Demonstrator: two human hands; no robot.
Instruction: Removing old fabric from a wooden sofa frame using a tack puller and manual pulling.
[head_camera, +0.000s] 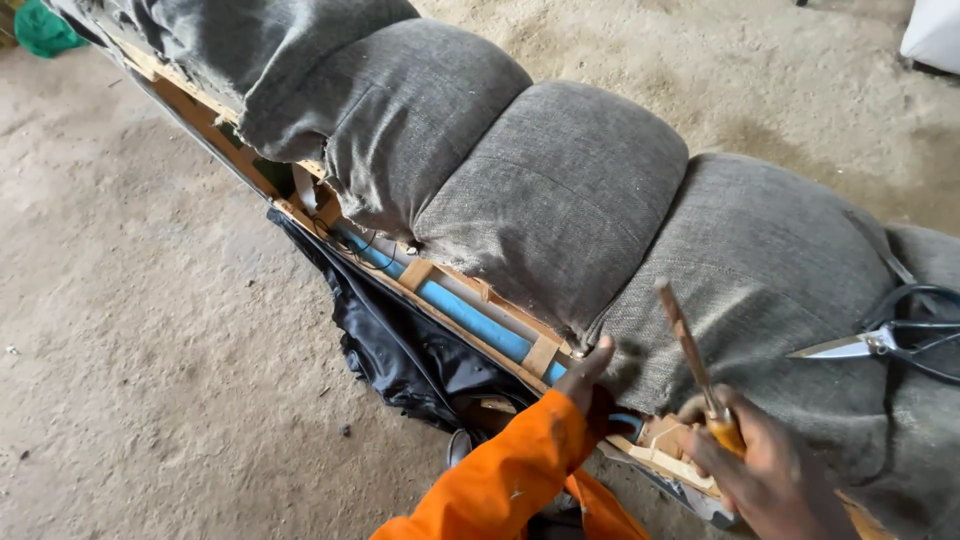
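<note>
- Dusty concrete floor (150, 380) surrounds a grey upholstered sofa (560, 190) with its wooden frame (470, 330) exposed.
- Black fabric (400, 350) hangs from the frame.
- Left hand (585, 385) presses the sofa's cloth edge, grip closed on nothing.
- Right hand (770, 470) grips a wooden-handled tool (690, 350).
- Scissors (890, 340) lie on a cushion.

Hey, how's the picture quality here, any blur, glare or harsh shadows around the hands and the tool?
Head view: soft, even daylight, no harsh shadows; the grey cushions and scissors are sharp. The slim tool in the right hand is slightly motion-blurred along its shaft. The left hand is dark, so finger detail is hard to read. No glare, only a mild sheen on the black fabric. The wide lens bends the sofa.
</note>
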